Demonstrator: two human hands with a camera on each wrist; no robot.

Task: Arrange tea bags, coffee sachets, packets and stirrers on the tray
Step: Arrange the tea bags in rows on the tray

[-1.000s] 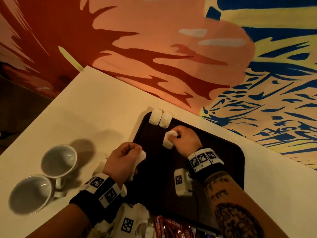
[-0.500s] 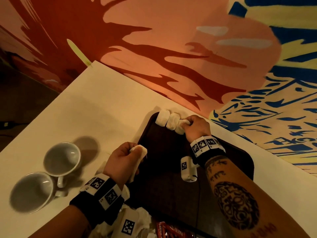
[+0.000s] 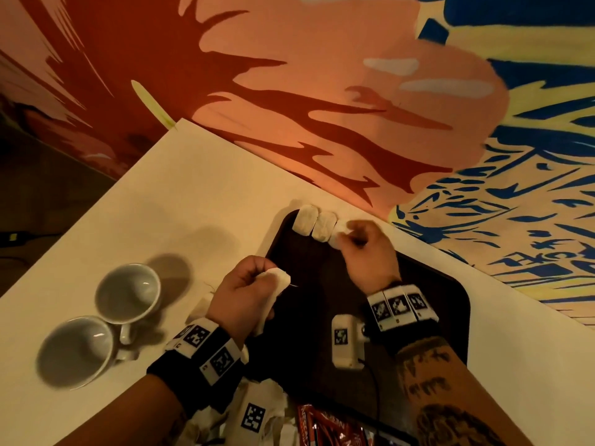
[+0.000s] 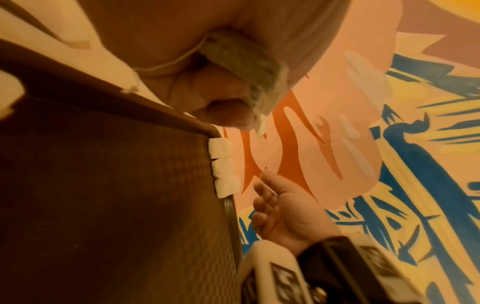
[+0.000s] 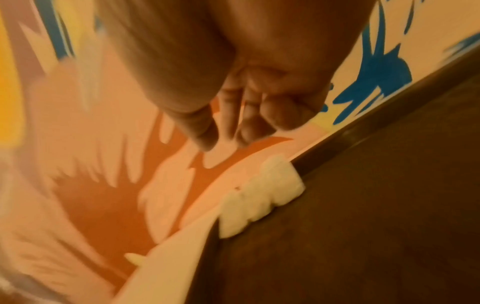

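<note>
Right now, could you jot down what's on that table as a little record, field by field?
tray: dark tray on the white table, against the painted wall
row: three tea bags side by side along the tray's far rim
right hand: right hand beside the third bag; fingers loose, holding nothing in the wrist view
left hand: left hand grips another tea bag above the tray's left edge
cups: two white cups left of the tray
near edge: red sachets and crumpled white packets, partly cut off
</note>
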